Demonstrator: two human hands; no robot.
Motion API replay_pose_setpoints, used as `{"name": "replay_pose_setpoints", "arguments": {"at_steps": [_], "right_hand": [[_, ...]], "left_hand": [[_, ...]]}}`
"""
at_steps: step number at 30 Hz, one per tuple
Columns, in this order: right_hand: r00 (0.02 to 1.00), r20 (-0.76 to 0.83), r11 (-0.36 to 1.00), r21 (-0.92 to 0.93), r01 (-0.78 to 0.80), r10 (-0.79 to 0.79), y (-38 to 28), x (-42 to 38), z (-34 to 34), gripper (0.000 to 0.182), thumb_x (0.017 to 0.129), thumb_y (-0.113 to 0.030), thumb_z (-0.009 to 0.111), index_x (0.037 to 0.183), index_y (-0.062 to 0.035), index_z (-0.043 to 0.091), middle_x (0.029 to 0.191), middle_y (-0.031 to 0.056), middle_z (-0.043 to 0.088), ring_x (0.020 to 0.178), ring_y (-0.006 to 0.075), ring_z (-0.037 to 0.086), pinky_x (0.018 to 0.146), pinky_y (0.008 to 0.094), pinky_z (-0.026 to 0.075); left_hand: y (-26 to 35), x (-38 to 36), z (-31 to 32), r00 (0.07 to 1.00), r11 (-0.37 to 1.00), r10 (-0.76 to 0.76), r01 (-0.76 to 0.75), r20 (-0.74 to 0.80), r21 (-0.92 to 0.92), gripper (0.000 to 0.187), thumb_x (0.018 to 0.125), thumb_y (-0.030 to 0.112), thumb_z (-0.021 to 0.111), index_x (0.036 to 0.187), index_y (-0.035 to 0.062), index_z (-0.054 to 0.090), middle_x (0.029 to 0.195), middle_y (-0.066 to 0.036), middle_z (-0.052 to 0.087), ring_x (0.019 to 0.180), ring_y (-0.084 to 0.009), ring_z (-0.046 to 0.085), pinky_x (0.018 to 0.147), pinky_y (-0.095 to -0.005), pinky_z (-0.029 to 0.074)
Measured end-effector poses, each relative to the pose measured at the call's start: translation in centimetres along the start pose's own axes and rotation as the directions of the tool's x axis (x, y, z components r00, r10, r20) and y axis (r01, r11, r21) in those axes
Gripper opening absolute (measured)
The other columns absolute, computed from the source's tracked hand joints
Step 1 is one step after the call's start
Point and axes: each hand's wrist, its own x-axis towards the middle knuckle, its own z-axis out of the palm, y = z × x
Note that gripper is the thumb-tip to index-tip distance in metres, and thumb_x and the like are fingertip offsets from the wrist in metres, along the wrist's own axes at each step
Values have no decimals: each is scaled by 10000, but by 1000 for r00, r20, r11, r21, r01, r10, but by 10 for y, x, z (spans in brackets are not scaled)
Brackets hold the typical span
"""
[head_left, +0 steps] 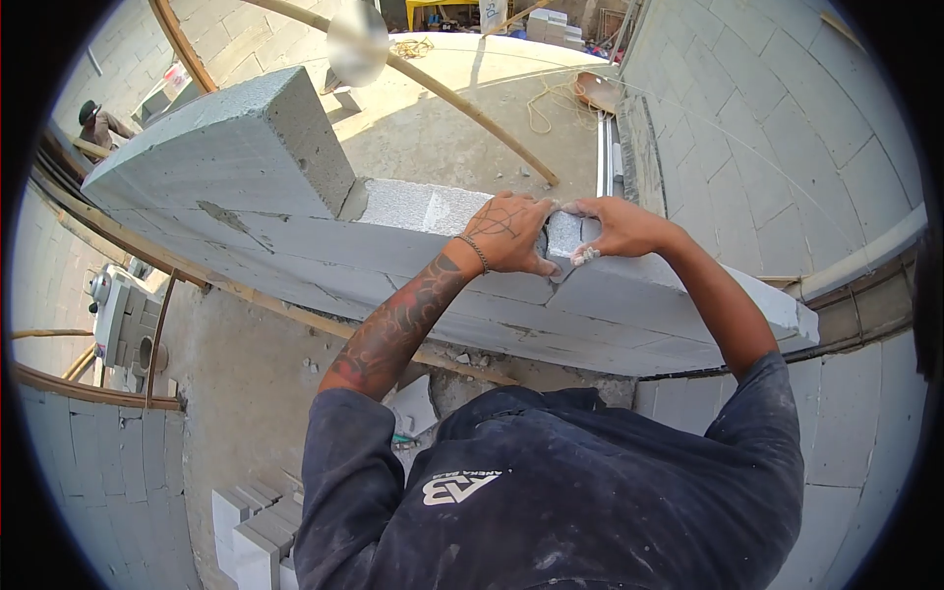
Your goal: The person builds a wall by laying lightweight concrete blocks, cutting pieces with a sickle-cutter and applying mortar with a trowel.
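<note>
A small cut piece of pale aerated concrete block sits at the top course of a block wall, between my two hands. My left hand is closed at the piece's left side, thumb on the near face and fingers over the far edge. From the right, my right hand curls around the same piece, with whitish mortar on its thumb. A dark narrow gap shows beside the piece. Further left along the wall stands a larger grey block, rising above the rough, speckled top surface.
A bamboo pole slants behind the wall. A brown bowl and tangled string lie on the floor beyond. Stacked blocks stand at lower left, near a broken slab. Another person is at far left.
</note>
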Motion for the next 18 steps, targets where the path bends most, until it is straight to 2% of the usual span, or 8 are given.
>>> {"name": "replay_pose_setpoints", "arguments": {"at_steps": [2, 3, 6, 8, 10, 14, 16, 18], "right_hand": [[994, 3, 940, 323, -106, 111, 6, -1, -3, 695, 741, -360, 694, 1231, 57, 430, 1159, 204, 543, 1081, 282, 529, 946, 345, 392], [980, -160, 930, 364, -53, 119, 18, 0, 1, 674, 803, -439, 613, 1203, 77, 448, 1113, 232, 556, 1044, 300, 546, 901, 344, 422], [917, -344, 903, 428, -40, 204, 26, -10, -8, 607, 836, -426, 578, 1186, 58, 470, 1099, 226, 564, 1025, 292, 555, 892, 339, 426], [900, -366, 904, 423, -66, 237, 23, -23, -12, 575, 843, -422, 570, 1169, 44, 487, 1075, 221, 576, 1008, 284, 561, 886, 335, 427], [924, -275, 918, 364, -155, 265, 22, -34, -11, 461, 861, -290, 574, 1196, 12, 473, 1086, 171, 583, 1033, 229, 554, 905, 317, 420], [914, -331, 933, 342, -116, 235, 21, -47, 0, 426, 857, -257, 582, 1172, 15, 490, 1038, 176, 603, 995, 230, 575, 886, 319, 432], [905, -357, 917, 390, -82, 233, 18, -50, 6, 399, 848, -217, 592, 1158, 15, 498, 1041, 177, 605, 977, 237, 584, 882, 325, 436], [898, -376, 924, 373, -81, 230, 14, -50, 9, 400, 842, -213, 599, 1156, 14, 499, 1031, 173, 609, 965, 244, 588, 883, 327, 438]], "left_hand": [[-3, -1, -1, 997, 995, 42, -48, -66, -90, 876, 537, 519, 760, 1161, -24, 473, 1072, -201, 557, 1033, -329, 527, 922, -380, 379], [-4, 0, 3, 995, 997, 35, -41, -98, -65, 941, 526, 559, 753, 1181, -45, 452, 1062, -205, 544, 1034, -320, 522, 911, -386, 375], [-6, 3, 4, 996, 993, 48, -56, -80, -101, 999, 514, 591, 747, 1206, -51, 420, 1078, -200, 534, 1042, -327, 514, 918, -395, 369], [-4, 2, 4, 994, 995, 75, -80, -79, -66, 1008, 503, 577, 765, 1220, -36, 409, 1066, -194, 536, 1036, -323, 517, 914, -388, 374], [-3, 2, 1, 986, 986, 60, -83, -154, -146, 979, 509, 530, 786, 1229, -16, 409, 1062, -185, 540, 1021, -317, 526, 906, -377, 381], [-10, 5, 2, 987, 977, 121, -137, -105, -162, 931, 520, 490, 796, 1219, -3, 430, 1066, -173, 543, 1009, -308, 533, 889, -368, 390], [-7, 6, 1, 996, 985, 83, -86, -30, -149, 882, 528, 469, 793, 1190, -6, 457, 1052, -161, 547, 998, -308, 534, 877, -367, 393], [-6, 5, 4, 994, 990, 86, -93, -68, -104, 843, 534, 454, 791, 1166, -4, 473, 1041, -160, 549, 984, -307, 537, 870, -366, 394]]}}
